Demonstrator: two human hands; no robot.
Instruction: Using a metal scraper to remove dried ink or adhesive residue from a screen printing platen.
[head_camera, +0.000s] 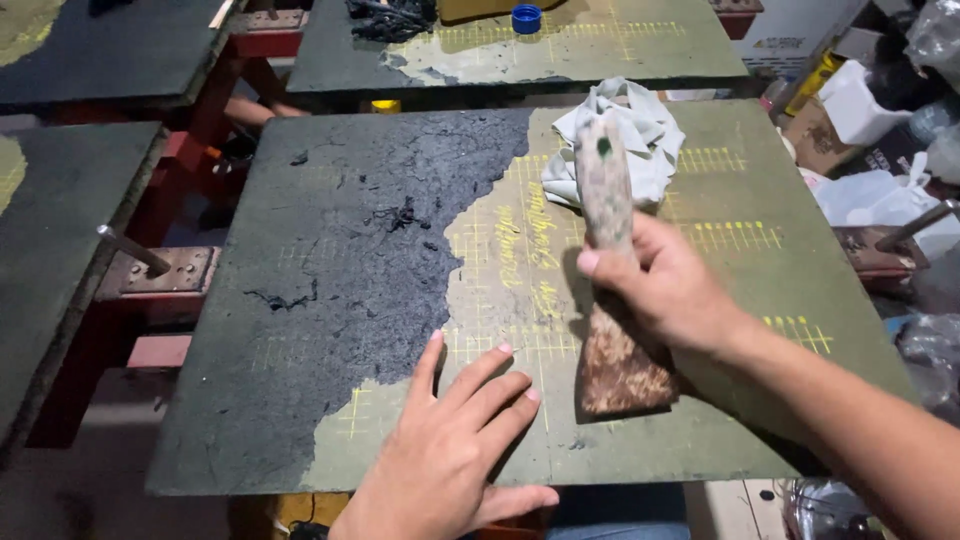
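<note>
The left hand (455, 450) lies flat at the near edge of the desk (300, 440), palm down, fingers spread and holding nothing. Its fingertips rest on the bare olive-green surface just beside the ragged border of the dark grey coating (340, 260). The right hand (665, 290) is clamped around the middle of a scraper (610, 290). The stained, rust-brown blade of the scraper points toward the near edge and meets the desk just right of the left hand. The pale handle, marked with a green spot, points away. Yellow grid lines and handwriting (530, 250) show on the bare area between the hands. The coating covers the left half of the desk, with loose curled flakes (400, 215) lying on it. Beyond the scraper handle, a crumpled white cloth (645, 140) lies on the far part of the desk. On the next desk behind, a blue cap (526, 17) sits near the far edge.
</note>
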